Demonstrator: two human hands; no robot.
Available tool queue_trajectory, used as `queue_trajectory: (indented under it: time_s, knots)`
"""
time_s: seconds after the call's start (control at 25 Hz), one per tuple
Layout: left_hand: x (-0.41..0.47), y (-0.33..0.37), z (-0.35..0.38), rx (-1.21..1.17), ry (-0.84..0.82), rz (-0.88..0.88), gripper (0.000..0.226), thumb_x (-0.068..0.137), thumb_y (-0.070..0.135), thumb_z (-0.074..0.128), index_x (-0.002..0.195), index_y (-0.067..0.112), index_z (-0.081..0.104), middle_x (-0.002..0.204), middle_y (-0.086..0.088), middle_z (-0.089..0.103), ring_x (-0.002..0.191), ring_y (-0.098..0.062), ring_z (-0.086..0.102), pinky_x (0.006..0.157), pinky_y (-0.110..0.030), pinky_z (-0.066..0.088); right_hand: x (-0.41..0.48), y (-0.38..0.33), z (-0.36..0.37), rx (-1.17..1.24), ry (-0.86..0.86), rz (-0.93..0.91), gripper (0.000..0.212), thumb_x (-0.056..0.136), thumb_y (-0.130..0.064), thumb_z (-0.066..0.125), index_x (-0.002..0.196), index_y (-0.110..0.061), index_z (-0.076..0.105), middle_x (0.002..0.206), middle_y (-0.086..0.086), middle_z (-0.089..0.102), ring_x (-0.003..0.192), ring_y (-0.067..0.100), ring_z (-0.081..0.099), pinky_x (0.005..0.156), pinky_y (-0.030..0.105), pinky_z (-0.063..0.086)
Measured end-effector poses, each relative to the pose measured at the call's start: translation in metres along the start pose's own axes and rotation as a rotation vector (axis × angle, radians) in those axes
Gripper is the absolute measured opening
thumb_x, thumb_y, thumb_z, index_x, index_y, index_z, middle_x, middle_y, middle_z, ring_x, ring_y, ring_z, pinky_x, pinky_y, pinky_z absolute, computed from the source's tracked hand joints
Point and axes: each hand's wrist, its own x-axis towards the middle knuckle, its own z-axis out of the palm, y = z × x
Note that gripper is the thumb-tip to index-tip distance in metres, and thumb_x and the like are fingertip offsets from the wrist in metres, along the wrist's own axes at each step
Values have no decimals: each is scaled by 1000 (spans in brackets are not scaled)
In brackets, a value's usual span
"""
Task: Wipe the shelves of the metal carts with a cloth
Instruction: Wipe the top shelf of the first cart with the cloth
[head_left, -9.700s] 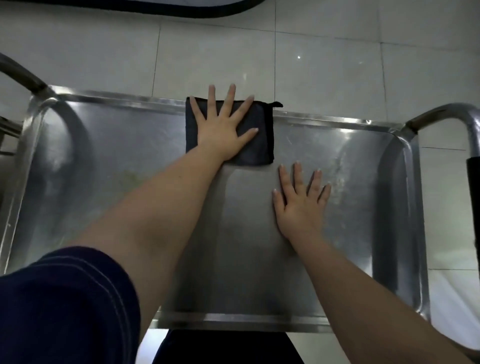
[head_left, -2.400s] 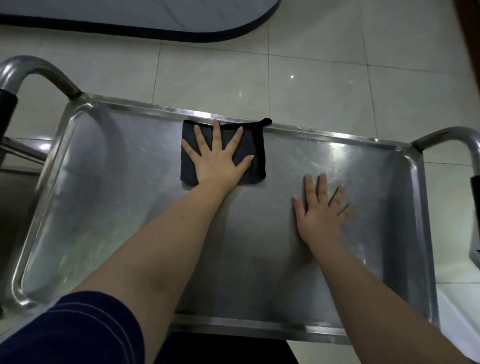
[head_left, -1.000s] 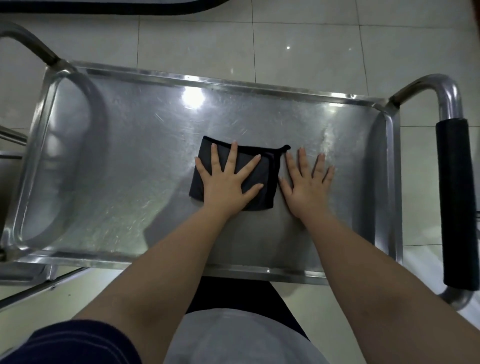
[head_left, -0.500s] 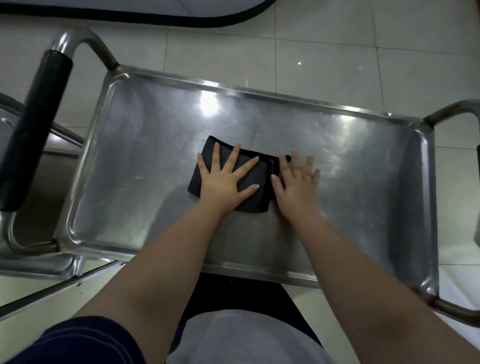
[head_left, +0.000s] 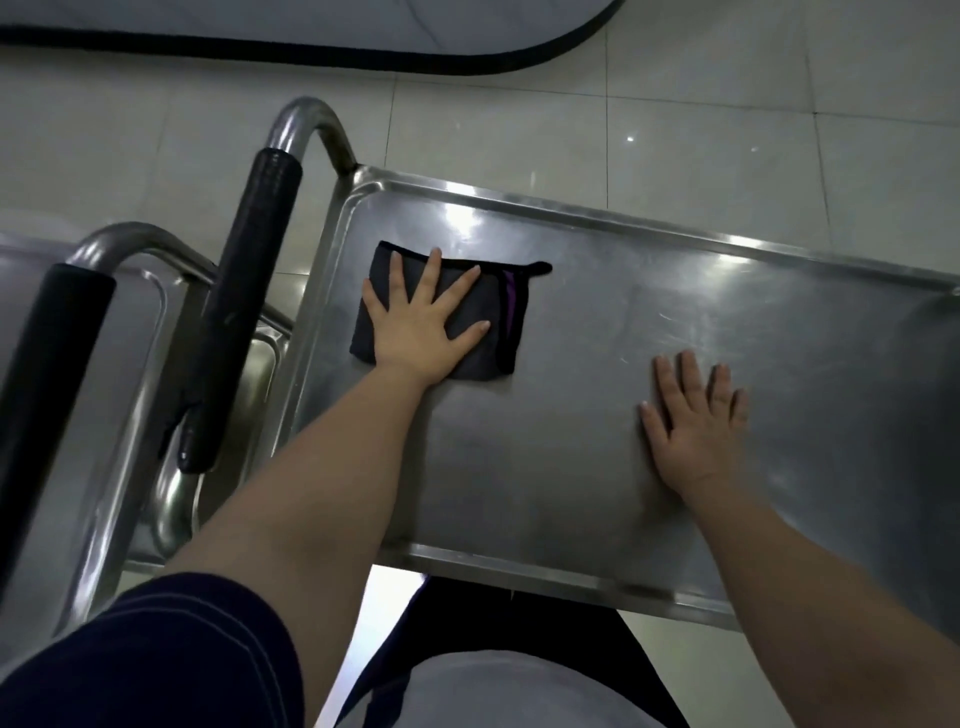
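1. The left hand (head_left: 421, 327) lies flat on the cloth (head_left: 493, 306), fingers straight and spread wide, pressing it onto the shelf (head_left: 571, 441).
2. The cloth is dark and folded to a rough rectangle, with a purple stripe near its right edge. It sits in the shelf's far left part, near the left and far rims.
3. The right hand (head_left: 693, 415) rests palm down on bare metal, well to the right of the cloth. Its fingers are straight and close together, and it holds nothing.
4. The shelf is a shiny steel tray with a raised rim, showing scratches and glints of light.
5. A handle (head_left: 244, 312) with a black grip rises at the shelf's left end.
6. Just left of it stands a second cart (head_left: 135, 332) with its own black grip (head_left: 47, 374). Whether the two carts touch, I cannot tell.
7. A dark blue sleeve (head_left: 156, 654) covers the left upper arm.
8. A pale tiled floor (head_left: 519, 135) lies beyond the shelf.
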Motion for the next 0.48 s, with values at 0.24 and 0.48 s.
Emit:
queue_trajectory:
  time_s: [0.24,0.48]
  knots:
    - [-13,-47,1,13,49,-30,68,84,83,12,147,60,0,165,6,0,148,-39,-8,112,-67,-6,0,-4,0,-4,11,17,68,90,-61,16,154,-40,9,164,-6,2,149,34,-1,119,52,-1]
    - [-99,-62,17,44,149,-31,67,88,76,26,150,54,16,164,0,15,147,-44,7,112,-68,4,-6,-5,4,-11,-34,-74,71,85,-67,4,152,-45,3,163,-13,-3,148,37,-8,116,55,-7]
